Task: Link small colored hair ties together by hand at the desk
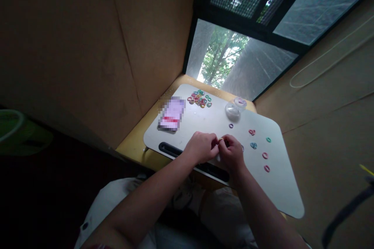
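Both hands meet over the front of a white lap table (280,186). My left hand (203,146) is closed, its fingertips pinched together against those of my right hand (231,152). The right fingers are also closed, and a small yellowish ring-shaped band (221,139) shows at their tips. What the left fingers hold is hidden. To the right of my hands lie loose small coloured bands: a blue cluster (253,145), a red cluster (251,132), a green band (268,139) and pink ones (265,155). A purple band (231,126) lies just beyond my right hand.
A mixed pile of coloured bands (200,100) lies at the back left, near a phone (173,113) with a lit, blurred screen. A clear round container (233,112) and its lid (240,103) stand near the window. A dark slot (169,149) runs along the table's front.
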`<state>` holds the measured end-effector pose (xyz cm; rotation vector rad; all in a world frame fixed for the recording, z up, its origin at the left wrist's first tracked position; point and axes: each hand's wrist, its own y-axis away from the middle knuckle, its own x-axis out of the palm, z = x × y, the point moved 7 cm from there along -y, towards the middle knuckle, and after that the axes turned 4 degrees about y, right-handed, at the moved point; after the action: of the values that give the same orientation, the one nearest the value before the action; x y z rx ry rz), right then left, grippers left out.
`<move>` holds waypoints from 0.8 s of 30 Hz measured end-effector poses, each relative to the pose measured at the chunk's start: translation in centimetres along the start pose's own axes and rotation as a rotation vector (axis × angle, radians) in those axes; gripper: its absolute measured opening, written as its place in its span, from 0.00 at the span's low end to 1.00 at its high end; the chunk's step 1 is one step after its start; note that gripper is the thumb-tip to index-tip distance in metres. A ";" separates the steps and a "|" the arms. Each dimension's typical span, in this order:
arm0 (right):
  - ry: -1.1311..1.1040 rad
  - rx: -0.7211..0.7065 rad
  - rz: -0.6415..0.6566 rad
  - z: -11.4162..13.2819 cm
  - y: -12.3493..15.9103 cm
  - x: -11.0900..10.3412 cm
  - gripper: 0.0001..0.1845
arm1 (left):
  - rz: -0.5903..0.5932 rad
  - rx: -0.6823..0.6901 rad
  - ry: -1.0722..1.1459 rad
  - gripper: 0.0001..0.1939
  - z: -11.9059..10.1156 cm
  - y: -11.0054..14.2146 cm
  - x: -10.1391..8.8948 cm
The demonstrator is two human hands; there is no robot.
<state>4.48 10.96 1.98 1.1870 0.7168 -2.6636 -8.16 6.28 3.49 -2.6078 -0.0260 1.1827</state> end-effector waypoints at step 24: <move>-0.002 0.003 0.026 0.0 -0.2 -0.3 0.08 | 0.014 0.008 0.022 0.07 0.0 -0.2 0.1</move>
<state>4.57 11.10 2.28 1.1866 0.6930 -2.6450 -8.07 6.51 3.42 -2.6177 0.0015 1.1557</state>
